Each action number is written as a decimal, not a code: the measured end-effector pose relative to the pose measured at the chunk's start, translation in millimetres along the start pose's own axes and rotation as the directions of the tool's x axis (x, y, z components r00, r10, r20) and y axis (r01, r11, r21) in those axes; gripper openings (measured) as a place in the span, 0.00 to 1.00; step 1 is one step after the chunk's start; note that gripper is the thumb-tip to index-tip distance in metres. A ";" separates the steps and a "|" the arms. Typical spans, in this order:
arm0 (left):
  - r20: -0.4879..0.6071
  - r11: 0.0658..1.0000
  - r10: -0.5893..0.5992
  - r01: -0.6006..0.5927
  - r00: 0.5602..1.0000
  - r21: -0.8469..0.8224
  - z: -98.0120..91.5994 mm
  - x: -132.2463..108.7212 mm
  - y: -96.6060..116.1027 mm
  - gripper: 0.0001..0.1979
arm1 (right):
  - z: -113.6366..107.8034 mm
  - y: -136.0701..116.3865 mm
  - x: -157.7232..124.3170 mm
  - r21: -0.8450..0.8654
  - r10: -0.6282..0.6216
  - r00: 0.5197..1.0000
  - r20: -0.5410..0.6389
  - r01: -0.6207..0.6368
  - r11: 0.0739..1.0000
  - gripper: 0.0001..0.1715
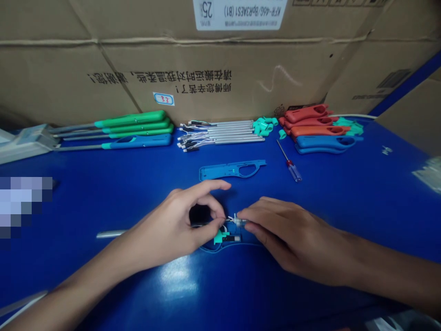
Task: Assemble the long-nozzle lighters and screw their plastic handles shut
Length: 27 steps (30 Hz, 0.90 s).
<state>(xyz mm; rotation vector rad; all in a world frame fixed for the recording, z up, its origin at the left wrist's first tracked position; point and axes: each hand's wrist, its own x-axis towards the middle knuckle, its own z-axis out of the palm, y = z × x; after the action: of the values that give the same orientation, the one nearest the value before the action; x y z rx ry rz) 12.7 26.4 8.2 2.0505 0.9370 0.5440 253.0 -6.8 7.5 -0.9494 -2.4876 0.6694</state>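
My left hand (172, 223) pinches thin white wires (230, 219) between thumb and a finger, with its index finger stretched above. My right hand (289, 232) grips a small clear cylindrical part (240, 222) joined to those wires. Beneath both hands lies a blue handle shell (220, 249), partly hidden by them. A green piece (219, 237) and a black part with a pale end (231, 238) sit in the shell. From under my left wrist a metal tube (112, 233) sticks out to the left. Behind my hands rests another blue shell half (223, 171).
Along the cardboard (241, 55) lie green lighters (138, 123), a blue lighter (138, 141), metal tubes with wires (230, 132), small green pieces (264, 125), and red and blue shells (320, 142). A screwdriver (294, 171) lies at right of centre.
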 end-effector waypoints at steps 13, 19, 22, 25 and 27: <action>-0.001 1.000 0.023 -0.023 1.000 0.009 0.2 -0.4 -0.8 0.24 | 0.7 0.8 -0.4 0.009 0.003 1.000 -0.004 -0.003 1.000 0.14; -0.011 0.999 0.036 -0.035 0.999 0.025 0.9 -0.5 0.6 0.23 | 2.5 1.6 0.2 0.015 -0.040 0.999 -0.036 0.041 0.999 0.13; -0.010 0.999 0.027 -0.026 1.000 0.033 1.5 -0.8 0.2 0.23 | 2.2 1.3 -0.7 0.012 -0.030 0.999 -0.021 0.030 0.999 0.13; -0.014 0.998 0.031 -0.030 0.999 0.046 1.8 -1.1 -0.2 0.23 | 1.7 1.2 -1.1 0.007 -0.023 1.000 -0.017 0.023 1.000 0.14; -0.012 0.998 0.039 -0.038 0.999 0.045 1.9 -1.0 -0.3 0.23 | 1.7 2.0 -0.8 0.005 -0.024 0.999 -0.022 0.024 1.000 0.14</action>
<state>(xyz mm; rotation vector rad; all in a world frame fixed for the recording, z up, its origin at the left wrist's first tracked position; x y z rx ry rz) 13.2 24.9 6.8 2.1115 0.9269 0.5622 253.7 -6.5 4.8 -0.9187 -2.4731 0.6545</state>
